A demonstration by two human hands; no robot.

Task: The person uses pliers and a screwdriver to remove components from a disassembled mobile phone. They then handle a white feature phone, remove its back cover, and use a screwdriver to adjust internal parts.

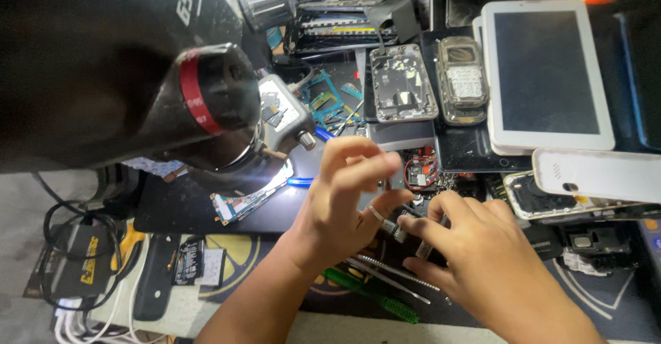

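**Small part pinched between 2 hands at a crowded repair bench**

Cluttered with opened phones, the dark rubber work mat (606, 296) fills the bench. Nearest, a green-handled screwdriver (375, 296) and thin steel tweezers (392, 275) lie on it, just under the wrists. Above them the right hand (475, 261) is curled, its fingers closed on a small grey metal component (423, 247); the left hand (344, 199) pinches the same piece from the other side (what exactly it is stays too small to tell). Judging by this, the grip wants to stay low over the mat, wrists braced, so anything dropped lands close. Farther off, a green circuit board (241, 203) lies lit under the black microscope barrel with a red ring (206, 96); a white tablet (547, 75) rests at the far right.
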